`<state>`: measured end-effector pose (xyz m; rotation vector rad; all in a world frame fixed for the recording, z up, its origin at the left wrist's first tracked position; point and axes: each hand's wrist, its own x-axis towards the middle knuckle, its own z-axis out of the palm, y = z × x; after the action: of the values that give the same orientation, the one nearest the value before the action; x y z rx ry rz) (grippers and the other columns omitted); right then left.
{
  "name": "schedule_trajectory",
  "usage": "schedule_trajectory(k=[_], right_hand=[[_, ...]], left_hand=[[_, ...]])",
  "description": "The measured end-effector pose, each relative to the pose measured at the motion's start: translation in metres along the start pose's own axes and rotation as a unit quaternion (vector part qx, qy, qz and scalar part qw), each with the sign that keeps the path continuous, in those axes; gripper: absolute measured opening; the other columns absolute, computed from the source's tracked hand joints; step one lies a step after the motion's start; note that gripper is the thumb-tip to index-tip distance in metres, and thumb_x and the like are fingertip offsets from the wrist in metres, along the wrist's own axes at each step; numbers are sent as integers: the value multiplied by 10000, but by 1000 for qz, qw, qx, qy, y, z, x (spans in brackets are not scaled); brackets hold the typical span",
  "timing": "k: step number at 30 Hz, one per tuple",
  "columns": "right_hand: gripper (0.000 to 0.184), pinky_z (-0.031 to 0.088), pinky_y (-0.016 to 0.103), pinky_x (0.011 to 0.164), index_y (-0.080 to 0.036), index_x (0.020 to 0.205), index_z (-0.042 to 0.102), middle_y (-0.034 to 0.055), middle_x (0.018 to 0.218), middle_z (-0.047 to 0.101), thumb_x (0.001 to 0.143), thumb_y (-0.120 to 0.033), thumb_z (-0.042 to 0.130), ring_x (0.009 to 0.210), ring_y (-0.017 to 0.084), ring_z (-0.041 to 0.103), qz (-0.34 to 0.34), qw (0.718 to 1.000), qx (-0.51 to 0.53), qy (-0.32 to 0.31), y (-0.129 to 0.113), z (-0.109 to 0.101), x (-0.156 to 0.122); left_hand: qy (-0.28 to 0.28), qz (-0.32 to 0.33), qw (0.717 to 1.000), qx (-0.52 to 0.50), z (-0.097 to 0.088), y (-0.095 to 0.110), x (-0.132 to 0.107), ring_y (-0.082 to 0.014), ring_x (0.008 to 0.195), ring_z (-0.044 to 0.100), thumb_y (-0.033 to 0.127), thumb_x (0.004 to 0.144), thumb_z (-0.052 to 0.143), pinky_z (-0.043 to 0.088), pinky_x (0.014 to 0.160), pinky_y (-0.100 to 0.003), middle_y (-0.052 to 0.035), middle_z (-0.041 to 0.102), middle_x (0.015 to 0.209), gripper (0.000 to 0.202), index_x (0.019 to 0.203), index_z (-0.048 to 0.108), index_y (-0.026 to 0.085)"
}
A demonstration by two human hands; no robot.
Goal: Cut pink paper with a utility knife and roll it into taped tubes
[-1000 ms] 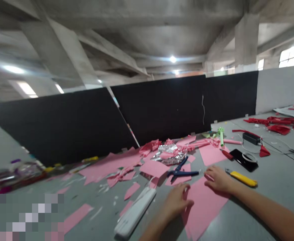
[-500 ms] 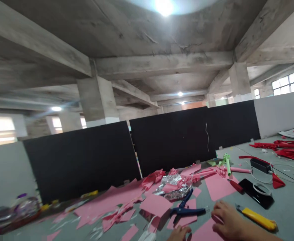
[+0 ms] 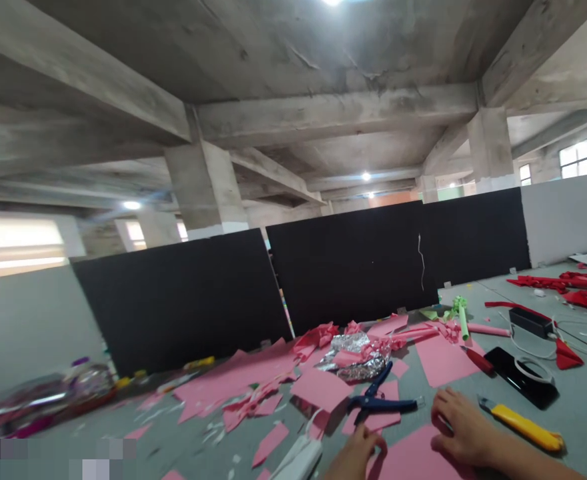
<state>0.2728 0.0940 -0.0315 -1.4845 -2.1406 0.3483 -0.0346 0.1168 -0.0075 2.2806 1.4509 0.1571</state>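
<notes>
My right hand (image 3: 461,428) lies on a pink paper sheet (image 3: 416,460) at the bottom of the view, fingers bent and pressing the sheet's upper edge. Only the knuckles of my left hand (image 3: 361,448) show at the frame's bottom, curled at the sheet's left edge; what its fingers hold is hidden. Blue-handled scissors (image 3: 378,399) lie open just beyond both hands. A yellow utility knife (image 3: 521,424) rests right of my right hand.
Pink paper scraps (image 3: 253,387) and crumpled foil (image 3: 353,353) litter the grey table (image 3: 578,407). A black phone with a tape ring (image 3: 521,375), a white device (image 3: 301,459), a green paper roll (image 3: 462,319) and red paper pieces (image 3: 568,283) lie around. Black divider boards (image 3: 353,260) stand behind.
The view tilted upward, showing more ceiling, so both hands slid toward the bottom edge. They stay on the pink sheet; the left is now mostly cut off.
</notes>
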Motion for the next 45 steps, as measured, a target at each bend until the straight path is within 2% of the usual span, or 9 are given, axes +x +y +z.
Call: schedule_trajectory(k=[7,12,17,21,26,29,33,35,45], right_hand=[[223,437,396,902,-221,963,664,48,967,715,768,-182,766,937,266,624,2,993,121,6,1,-17,-6],[252,470,343,800,-230,1057,712,6,909,720,806,-227,705,837,220,629,33,971,236,18,22,-13,3],[285,526,361,801,-220,1037,771,18,911,747,792,-364,771,840,232,670,65,936,339,67,27,-15,8],[333,563,360,817,-228,986,745,23,910,754,770,-450,864,862,238,702,88,896,425,92,19,-20,9],[507,607,395,812,-207,1050,783,89,951,810,805,-642,874,845,267,753,117,845,517,70,4,-22,5],[547,598,391,772,-182,994,820,110,894,815,780,-679,902,806,272,747,132,831,535,78,-1,-22,4],[512,579,390,810,-216,972,844,74,918,816,755,-673,922,828,252,714,123,826,537,120,-4,-25,5],[472,576,397,867,-233,939,849,59,938,816,748,-657,929,876,254,709,112,828,534,128,-6,-26,5],[539,588,444,888,-212,993,861,99,977,833,768,-700,900,926,290,738,104,849,505,116,-7,-21,7]], left_hand=[[17,-3,996,-86,-16,27,-14,-342,1228,642,272,559,853,485,1057,-401,-112,697,1331,761,1309,739,216],[27,24,984,-172,-15,16,-6,-262,957,674,446,829,664,499,863,-354,-52,762,1010,287,979,768,225],[54,46,970,-232,-18,13,-2,-257,953,703,542,879,653,509,857,-350,-51,813,1045,380,1040,803,231],[100,47,962,-250,-20,15,-4,-263,895,708,532,895,674,518,835,-359,-46,802,912,332,876,800,225],[160,75,945,-275,-19,26,-10,-305,1095,734,529,986,586,558,978,-407,-74,826,1147,378,1125,807,256],[191,101,931,-294,-16,31,-13,-305,1165,725,487,1002,570,546,1065,-422,-89,805,1189,346,1136,777,245],[282,74,876,-384,-8,31,-13,-245,1099,713,449,996,613,566,987,-367,-79,732,1283,412,1347,636,235],[285,57,858,-424,-3,29,-10,-229,1052,707,436,969,634,572,934,-346,-74,715,1291,485,1406,585,231],[298,71,855,-418,1,34,-7,-255,1064,677,518,984,630,541,1012,-376,-58,731,1089,342,1119,677,207]])
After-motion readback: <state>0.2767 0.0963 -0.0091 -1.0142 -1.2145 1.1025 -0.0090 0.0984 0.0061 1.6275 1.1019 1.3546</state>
